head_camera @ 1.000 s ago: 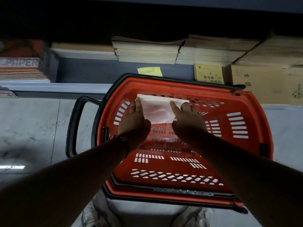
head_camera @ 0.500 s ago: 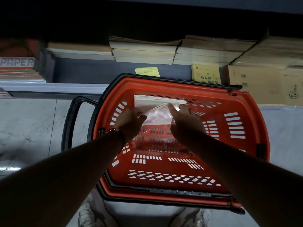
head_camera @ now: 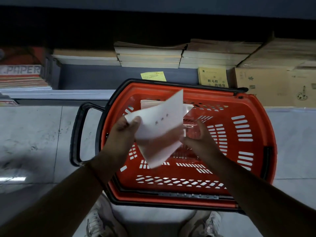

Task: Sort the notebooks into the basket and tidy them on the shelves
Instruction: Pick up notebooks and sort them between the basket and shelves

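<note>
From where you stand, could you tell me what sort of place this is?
Probably a stationery shop aisle: a red shopping basket on the tiled floor, stacked notebooks on a low shelf, and a yellow price tag on its edge.

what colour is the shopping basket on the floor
Red-orange, with a black rim and handle; the basket shows only in the head view.

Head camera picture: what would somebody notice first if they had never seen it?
The big red basket on the grey floor fills the middle and grabs the eye. Right above it, the left hand pinches a pale notebook by its corner, tilted, while the right hand is at its other edge. Behind, a dark shelf carries stacked notebooks.
</note>
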`<state>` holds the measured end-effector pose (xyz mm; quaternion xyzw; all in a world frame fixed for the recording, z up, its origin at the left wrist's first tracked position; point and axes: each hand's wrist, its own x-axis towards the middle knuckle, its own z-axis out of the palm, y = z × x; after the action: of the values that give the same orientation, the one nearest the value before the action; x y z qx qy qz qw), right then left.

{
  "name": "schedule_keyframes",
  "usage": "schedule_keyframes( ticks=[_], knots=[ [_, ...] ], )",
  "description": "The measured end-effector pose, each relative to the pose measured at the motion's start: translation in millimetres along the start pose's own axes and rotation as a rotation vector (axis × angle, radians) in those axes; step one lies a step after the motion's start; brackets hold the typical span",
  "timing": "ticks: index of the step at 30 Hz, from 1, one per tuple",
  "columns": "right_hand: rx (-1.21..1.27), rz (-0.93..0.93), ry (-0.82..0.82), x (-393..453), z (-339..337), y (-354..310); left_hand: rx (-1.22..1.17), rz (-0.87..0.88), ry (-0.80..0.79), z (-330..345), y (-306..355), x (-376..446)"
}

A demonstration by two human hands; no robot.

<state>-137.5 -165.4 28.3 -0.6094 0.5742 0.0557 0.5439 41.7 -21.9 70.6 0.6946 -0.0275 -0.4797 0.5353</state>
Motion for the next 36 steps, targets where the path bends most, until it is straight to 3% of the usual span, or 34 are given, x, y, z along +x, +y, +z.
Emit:
schedule_keyframes(
  ticks=[4, 8, 11, 17, 23, 36],
  knots=[
    [-0.102, 0.21, -0.145, -18, -12, -25, -0.143, -0.068, 0.004, -7, 40, -10],
    [0.073, 0.141, -0.221, -41, -34, -42, -0.316, -0.127, -0.047, -12, 74, -15],
    [0.206, 0.07, -0.173, -59, -43, -43, -0.352, -0.175, -0.149, -19, 87, -21],
    [0.185, 0.019, 0.008, -108, -51, -65, -0.105, -0.311, -0.351, -3, 80, -74],
    [0.126, -0.058, 0.079, -169, -81, -102, 0.07, -0.182, -0.299, 7, 113, -136],
    [0.334, -0.196, 0.242, -356, -196, -225, 0.33, 0.127, -0.41, 32, 308, -293]
  ],
)
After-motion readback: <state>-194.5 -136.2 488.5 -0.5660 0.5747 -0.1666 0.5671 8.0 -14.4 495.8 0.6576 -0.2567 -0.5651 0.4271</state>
